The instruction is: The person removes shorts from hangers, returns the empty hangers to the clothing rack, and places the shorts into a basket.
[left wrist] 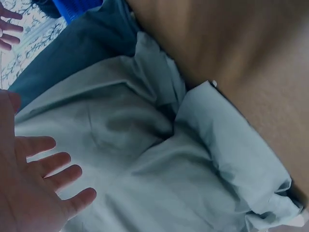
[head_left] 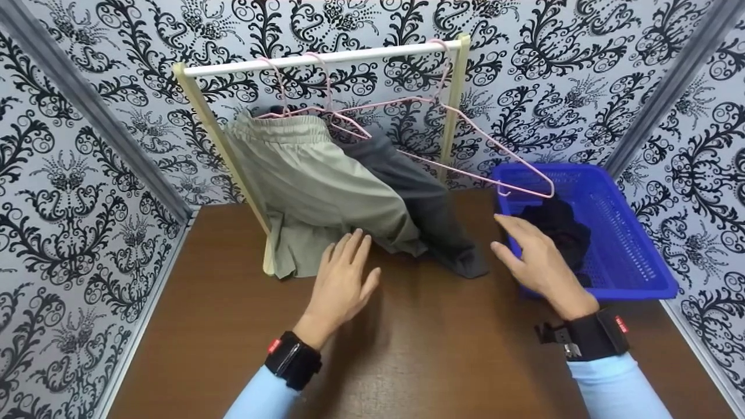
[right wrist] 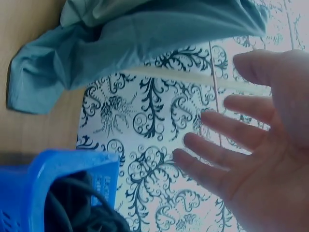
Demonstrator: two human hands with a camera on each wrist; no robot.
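Light grey-green pants (head_left: 314, 174) with an elastic waistband hang from a pink hanger at the rack's left, their legs reaching the table. Behind them hang dark grey pants (head_left: 413, 198), also on a pink hanger. My left hand (head_left: 342, 279), fingers straight, is close in front of the lower part of the light pants; whether it touches them I cannot tell. Over the left edge of the basket, my right hand (head_left: 538, 256) has its fingers extended and holds nothing. A bare pink hanger (head_left: 495, 139) hangs at the right of the rod, above and behind that hand.
A clothes rack with a white rod (head_left: 361, 55) and pale wooden posts stands at the back of the brown table (head_left: 436, 349). At the right sits a blue plastic basket (head_left: 634, 233) with dark cloth (head_left: 559, 227) inside. Patterned walls (head_left: 75, 174) enclose the sides and back.
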